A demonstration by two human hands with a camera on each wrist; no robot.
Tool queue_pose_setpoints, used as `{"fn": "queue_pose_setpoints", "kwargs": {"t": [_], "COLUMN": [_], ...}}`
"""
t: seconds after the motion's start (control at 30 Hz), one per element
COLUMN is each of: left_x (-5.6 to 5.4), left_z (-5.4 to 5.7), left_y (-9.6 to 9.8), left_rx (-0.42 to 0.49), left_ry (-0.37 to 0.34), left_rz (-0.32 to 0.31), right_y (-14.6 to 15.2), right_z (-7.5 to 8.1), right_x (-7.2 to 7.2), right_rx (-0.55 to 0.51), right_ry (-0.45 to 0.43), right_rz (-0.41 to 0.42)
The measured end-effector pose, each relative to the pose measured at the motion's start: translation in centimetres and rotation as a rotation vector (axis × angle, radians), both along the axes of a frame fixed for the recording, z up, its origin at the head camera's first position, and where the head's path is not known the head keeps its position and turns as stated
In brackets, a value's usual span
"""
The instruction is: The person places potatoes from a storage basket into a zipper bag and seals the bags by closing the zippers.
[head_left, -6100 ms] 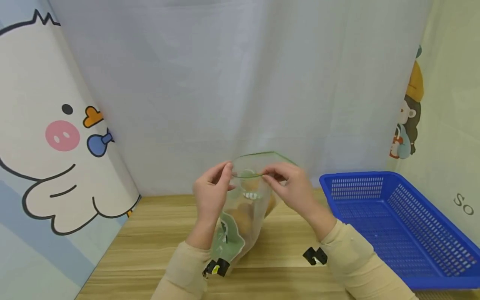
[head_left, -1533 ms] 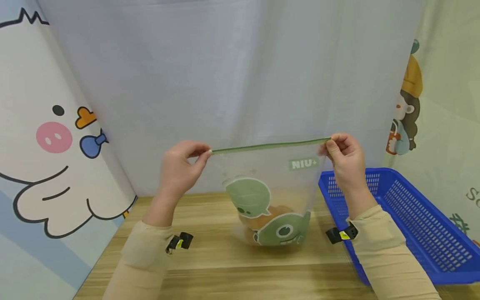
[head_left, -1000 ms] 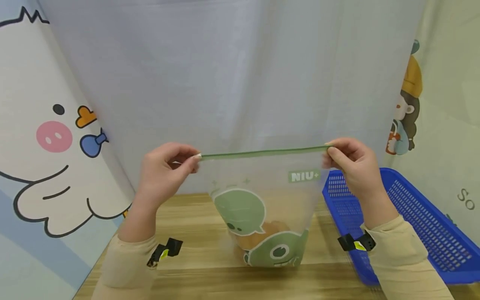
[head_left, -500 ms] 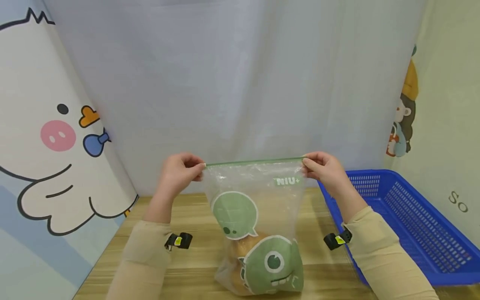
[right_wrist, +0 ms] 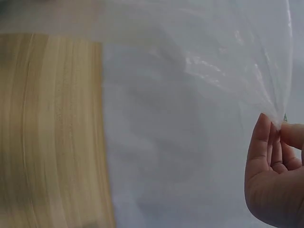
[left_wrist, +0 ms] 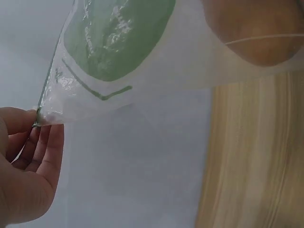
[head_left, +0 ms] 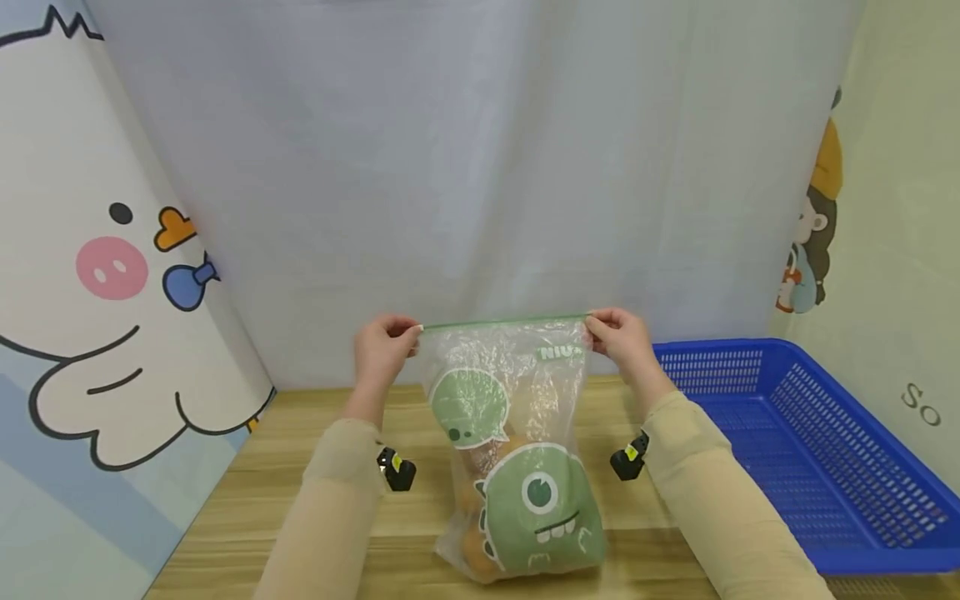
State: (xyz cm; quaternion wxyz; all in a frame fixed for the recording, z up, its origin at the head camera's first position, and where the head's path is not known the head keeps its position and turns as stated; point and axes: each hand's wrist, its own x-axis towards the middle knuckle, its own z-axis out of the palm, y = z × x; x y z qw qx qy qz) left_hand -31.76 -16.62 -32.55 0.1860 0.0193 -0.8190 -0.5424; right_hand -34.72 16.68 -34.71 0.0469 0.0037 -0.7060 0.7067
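Note:
A clear zip bag (head_left: pixel 525 400) with a green top strip, a green one-eyed monster print and "NIU+" lettering stands upright in the head view. Brown-orange rounded things (head_left: pixel 480 546) show through its plastic; their kind is not clear. My left hand (head_left: pixel 382 350) pinches the bag's top left corner, thumb against fingers. At the top right corner, my right hand (head_left: pixel 621 337) does the same, so the top edge is stretched straight between them. The left wrist view shows the pinched corner beside the left hand (left_wrist: pixel 28 166). In the right wrist view, plastic gathers at the right hand's fingertips (right_wrist: pixel 262 124).
A blue plastic basket (head_left: pixel 795 467) with slatted walls stands to the right on the wooden table (head_left: pixel 300 500). A pale curtain (head_left: pixel 450 167) hangs behind. Printed cloths flank both sides, the left one with a white duck (head_left: pixel 75 333).
Earlier the bag's mouth gaped and both hands worked along its rim. Then they spread to the corners with the bag facing forward. Lately both hands have moved away from the camera and closer together.

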Motion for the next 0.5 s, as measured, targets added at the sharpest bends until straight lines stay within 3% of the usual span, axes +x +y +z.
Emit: {"fn": "queue_pose_setpoints", "kwargs": {"t": [0.13,0.23,0.5], "left_x": [-0.9,-1.4,-1.4], "left_z": [-1.6,-3.0,-6.3], "left_y": [0.5,0.7,1.2], "left_rx": [0.143,0.245,0.323], "left_ry": [-0.043,-0.084,-0.187], "left_rz": [0.032,0.025,-0.030], "right_y": [-0.4,-0.7,-0.7], "right_z": [-1.6,-2.8,-5.7], "right_x": [-0.6,-0.7,-0.1], "right_rx": [-0.060,-0.098,-0.029], "right_ry": [-0.068,-0.106,-0.167], "right_rz": [-0.010,0.032,0.241]}}
